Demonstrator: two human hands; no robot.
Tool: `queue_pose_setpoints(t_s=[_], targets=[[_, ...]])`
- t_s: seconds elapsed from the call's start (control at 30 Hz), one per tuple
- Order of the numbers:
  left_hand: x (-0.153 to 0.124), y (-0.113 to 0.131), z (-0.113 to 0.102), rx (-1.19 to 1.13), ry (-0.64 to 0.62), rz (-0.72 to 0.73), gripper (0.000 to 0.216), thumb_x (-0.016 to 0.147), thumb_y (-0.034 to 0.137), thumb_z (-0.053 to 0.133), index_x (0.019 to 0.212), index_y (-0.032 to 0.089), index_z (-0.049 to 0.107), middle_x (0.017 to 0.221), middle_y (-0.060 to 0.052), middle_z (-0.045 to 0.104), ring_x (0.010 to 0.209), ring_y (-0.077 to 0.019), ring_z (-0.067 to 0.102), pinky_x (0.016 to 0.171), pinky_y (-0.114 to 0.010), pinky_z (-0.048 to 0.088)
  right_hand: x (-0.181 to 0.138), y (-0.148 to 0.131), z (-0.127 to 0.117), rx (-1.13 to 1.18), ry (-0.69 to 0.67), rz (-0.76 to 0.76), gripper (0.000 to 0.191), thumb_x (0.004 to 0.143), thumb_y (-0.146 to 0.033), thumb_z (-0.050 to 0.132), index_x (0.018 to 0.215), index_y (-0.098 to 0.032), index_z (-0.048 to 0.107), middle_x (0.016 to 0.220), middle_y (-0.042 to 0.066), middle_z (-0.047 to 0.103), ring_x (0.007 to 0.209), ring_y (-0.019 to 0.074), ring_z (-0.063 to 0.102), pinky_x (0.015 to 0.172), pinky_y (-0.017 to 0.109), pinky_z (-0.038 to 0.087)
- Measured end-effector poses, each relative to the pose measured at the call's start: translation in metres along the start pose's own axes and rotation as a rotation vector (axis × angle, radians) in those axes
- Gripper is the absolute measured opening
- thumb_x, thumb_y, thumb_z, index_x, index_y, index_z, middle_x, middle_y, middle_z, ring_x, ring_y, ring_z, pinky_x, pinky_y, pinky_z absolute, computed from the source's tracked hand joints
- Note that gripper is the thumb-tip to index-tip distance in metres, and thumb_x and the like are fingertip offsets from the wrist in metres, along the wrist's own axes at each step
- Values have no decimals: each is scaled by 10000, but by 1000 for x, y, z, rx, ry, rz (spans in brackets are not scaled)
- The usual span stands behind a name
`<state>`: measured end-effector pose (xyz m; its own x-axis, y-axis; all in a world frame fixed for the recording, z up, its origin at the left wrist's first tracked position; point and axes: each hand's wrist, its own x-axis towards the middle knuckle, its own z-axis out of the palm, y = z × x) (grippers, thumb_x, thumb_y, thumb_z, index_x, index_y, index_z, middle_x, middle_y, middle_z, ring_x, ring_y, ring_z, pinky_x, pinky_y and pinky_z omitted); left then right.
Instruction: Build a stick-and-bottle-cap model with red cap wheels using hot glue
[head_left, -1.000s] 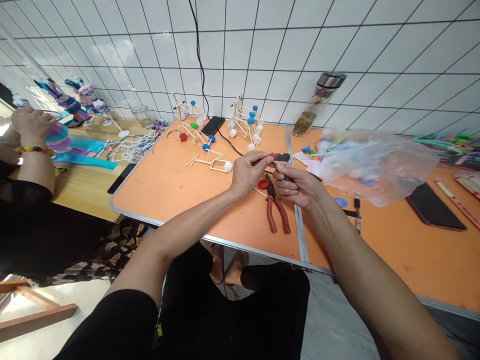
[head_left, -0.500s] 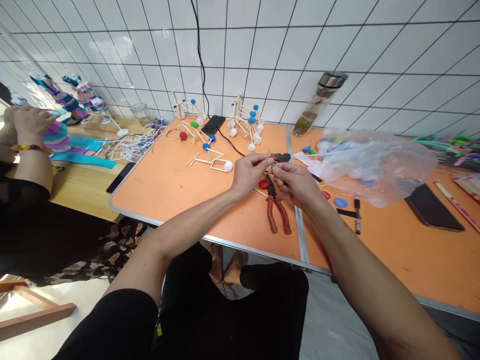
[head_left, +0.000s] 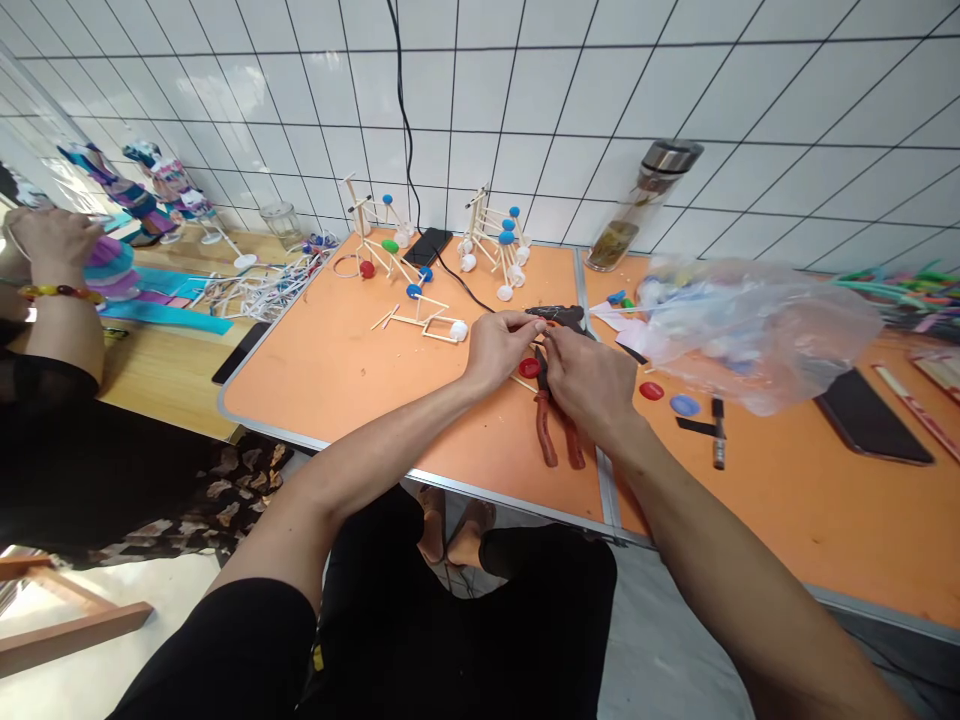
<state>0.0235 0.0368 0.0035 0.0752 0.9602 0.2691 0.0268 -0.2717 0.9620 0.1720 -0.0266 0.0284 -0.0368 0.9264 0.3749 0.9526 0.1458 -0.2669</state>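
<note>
Together, the left hand (head_left: pixel 499 347) and the right hand (head_left: pixel 589 375) met over the orange desk (head_left: pixel 337 370), fingertips pinched around something small — too hidden to name. The red-handled pliers (head_left: pixel 553 425) lay on the desk just under the right hand, a red cap (head_left: pixel 529 368) beside the jaws. A clear plastic bag (head_left: pixel 750 325) sat well right — near a blue cap (head_left: pixel 684 405).

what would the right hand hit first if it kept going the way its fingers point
The right hand points up and left toward the left hand, whose fingertips it already seems to meet. Past those, the black tool lying on the orange table looks nearest, though depth is hard to judge.
</note>
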Motion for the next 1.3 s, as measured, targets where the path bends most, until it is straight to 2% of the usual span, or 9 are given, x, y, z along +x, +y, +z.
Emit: queue_pose_setpoints(t_s=[0.13,0.33,0.43,0.63,0.77,0.9,1.1,1.2,1.3], targets=[[0,-7,2,-14,-30,72,69,943,246,865,913,203,910,945,-54,892,898,-201,807,840,-311,586,8,16,-5,733,-190,220,297,993,-466,708,819,-228,676,632,14,544,569,156,407,557,301,252],[-1,-6,-1,-42,-71,275,131,984,349,856,991,236,920,1057,-69,896,1018,-213,816,972,-353,610,21,35,-23,1503,-762,478,369,797,-409,929,1009,-233,683,598,-129,325,480,64,90,435,230,68],[0,-6,-1,-67,-62,316,149,987,369,859,1015,237,921,1073,-74,894,1040,-215,814,991,-359,610,22,32,-24,1455,-761,422,317,854,-449,853,991,-254,645,611,-126,291,479,79,77,442,240,95],[1,-9,2,-78,-25,101,93,958,270,865,953,190,912,978,-71,889,926,-201,802,882,-323,598,2,4,-6,569,-88,200,287,1034,-484,637,920,-224,675,763,49,578,635,179,435,626,324,202],[0,-9,3,-92,-23,56,120,971,286,854,933,187,910,958,-67,890,875,-194,794,845,-317,598,-6,-6,-1,80,50,79,288,1092,-358,520,1031,-198,751,875,130,718,716,226,516,680,376,165],[-1,-9,2,-94,-30,124,107,963,299,866,972,204,914,1001,-67,894,941,-202,806,876,-318,602,4,7,-9,603,-79,162,300,1025,-484,665,873,-227,693,693,40,576,626,181,445,597,323,240],[-2,-6,-1,-77,-66,335,184,1005,406,838,1027,242,919,1057,-65,888,1017,-205,808,961,-342,606,19,30,-23,1501,-744,418,386,816,-457,918,1042,-256,678,612,-126,302,482,75,80,448,250,76],[-3,-7,-2,-82,-42,324,167,994,388,848,1022,239,918,1050,-68,885,1017,-206,806,968,-347,605,16,26,-18,1381,-617,369,360,867,-525,866,987,-258,657,613,-105,330,481,86,126,460,259,112],[-3,-10,-2,-82,-29,217,142,987,363,852,1007,237,915,1040,-64,889,988,-203,805,934,-339,610,7,14,-6,818,-182,197,342,995,-573,721,921,-243,672,679,2,533,566,155,394,550,300,231]])
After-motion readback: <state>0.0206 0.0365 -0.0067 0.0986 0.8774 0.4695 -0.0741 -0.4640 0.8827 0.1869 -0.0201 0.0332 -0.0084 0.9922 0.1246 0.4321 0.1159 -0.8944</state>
